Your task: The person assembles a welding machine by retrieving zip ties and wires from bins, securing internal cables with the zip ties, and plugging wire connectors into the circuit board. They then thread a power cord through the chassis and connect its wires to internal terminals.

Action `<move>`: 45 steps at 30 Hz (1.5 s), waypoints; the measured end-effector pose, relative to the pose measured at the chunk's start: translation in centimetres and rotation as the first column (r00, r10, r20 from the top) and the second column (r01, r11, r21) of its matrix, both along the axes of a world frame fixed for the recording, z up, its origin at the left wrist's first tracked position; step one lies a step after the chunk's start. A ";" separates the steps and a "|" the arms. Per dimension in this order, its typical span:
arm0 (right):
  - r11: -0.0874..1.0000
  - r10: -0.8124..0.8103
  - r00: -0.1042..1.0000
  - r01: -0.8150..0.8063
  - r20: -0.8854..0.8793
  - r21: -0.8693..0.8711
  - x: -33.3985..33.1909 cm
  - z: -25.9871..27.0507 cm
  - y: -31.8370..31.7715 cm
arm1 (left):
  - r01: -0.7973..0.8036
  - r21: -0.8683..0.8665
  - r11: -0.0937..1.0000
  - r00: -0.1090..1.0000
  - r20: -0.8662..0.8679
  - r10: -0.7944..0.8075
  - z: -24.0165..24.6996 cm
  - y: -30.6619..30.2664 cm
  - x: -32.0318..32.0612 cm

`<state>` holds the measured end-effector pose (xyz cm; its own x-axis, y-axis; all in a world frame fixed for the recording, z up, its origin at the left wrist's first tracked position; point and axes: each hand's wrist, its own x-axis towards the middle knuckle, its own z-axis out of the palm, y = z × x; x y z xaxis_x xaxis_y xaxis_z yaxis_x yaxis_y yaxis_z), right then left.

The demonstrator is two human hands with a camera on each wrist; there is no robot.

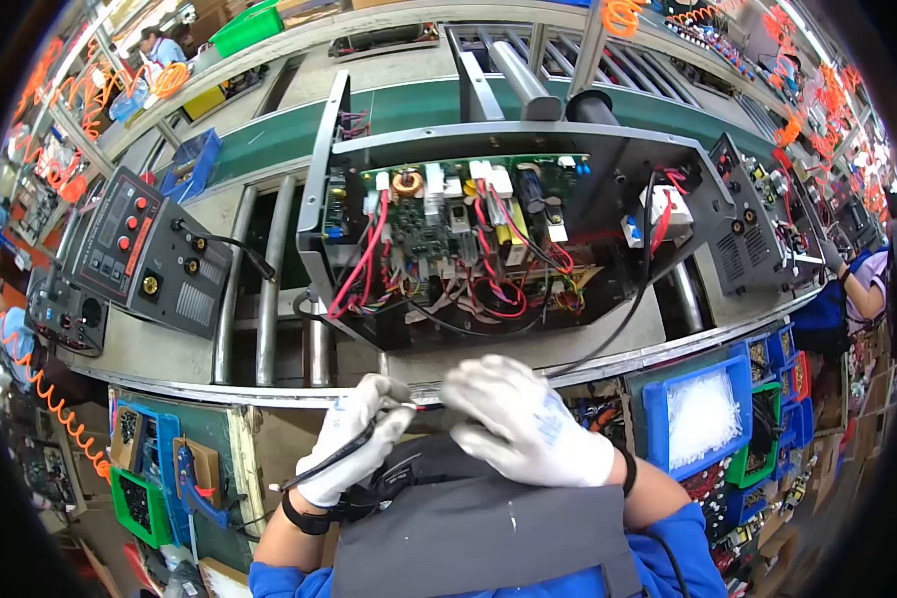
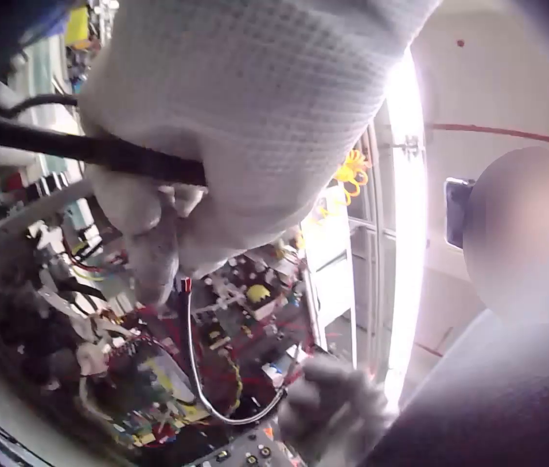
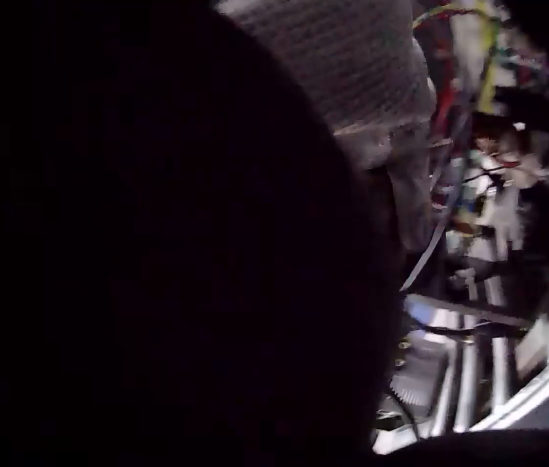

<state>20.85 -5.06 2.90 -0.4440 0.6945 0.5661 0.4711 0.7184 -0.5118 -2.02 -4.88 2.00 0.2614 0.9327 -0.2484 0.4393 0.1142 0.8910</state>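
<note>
Below the conveyor's near edge, the gloved left hand [image 1: 354, 441] has its fingers curled round a black cable [image 1: 331, 460]. The left wrist view shows this hand [image 2: 245, 107] close up, with the thick black cable [image 2: 90, 148] entering the grip. A thin wire [image 2: 193, 341] with a red part near its end hangs from the fingertips and loops towards a blurred shape. Just right of it in the head view is the gloved right hand [image 1: 528, 424], its fingers blurred; whether they hold anything is unclear. Mostly darkness fills the right wrist view, with part of the glove [image 3: 352, 78] showing.
An opened machine chassis [image 1: 608, 289] with circuit boards and coloured wires lies on the rollers. Grey machine units stand left [image 1: 149, 254] and right [image 1: 752, 224]. Parts bins flank the person, including a blue tray [image 1: 698, 414] and a green bin [image 1: 140, 506]. Another person [image 1: 862, 284] is at far right.
</note>
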 end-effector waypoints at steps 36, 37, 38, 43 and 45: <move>0.502 -0.684 0.632 0.045 -0.365 -0.864 -1.8 -13.2 12.5 | -0.369 0.439 0.819 0.929 0.210 0.306 -4.0 3.3 -3.8; 0.503 -0.682 0.633 0.043 -0.366 -0.863 -1.7 -13.4 12.7 | -0.394 0.280 0.875 0.908 0.263 0.325 -2.3 3.2 -3.0; 0.399 -0.722 0.602 -0.040 -0.341 -0.916 -1.6 -13.4 12.9 | -0.397 0.282 0.873 0.907 0.264 0.328 -2.4 3.6 -2.9; 0.205 -0.803 0.510 -0.250 -0.308 -0.946 -2.3 -11.8 13.0 | -0.143 0.556 0.818 0.974 -0.067 0.215 -4.2 4.8 -2.9; 0.198 -0.805 0.455 -0.398 -0.380 -0.896 -2.2 -13.0 13.7 | -0.131 0.559 0.819 0.973 -0.086 0.215 -4.2 4.8 -3.1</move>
<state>18.69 8.64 -10.08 -0.0269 0.8116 -0.5836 -0.4795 -0.5227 -0.7048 -5.09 -0.04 -2.21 0.0845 0.9521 0.2938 0.5820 -0.2866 0.7610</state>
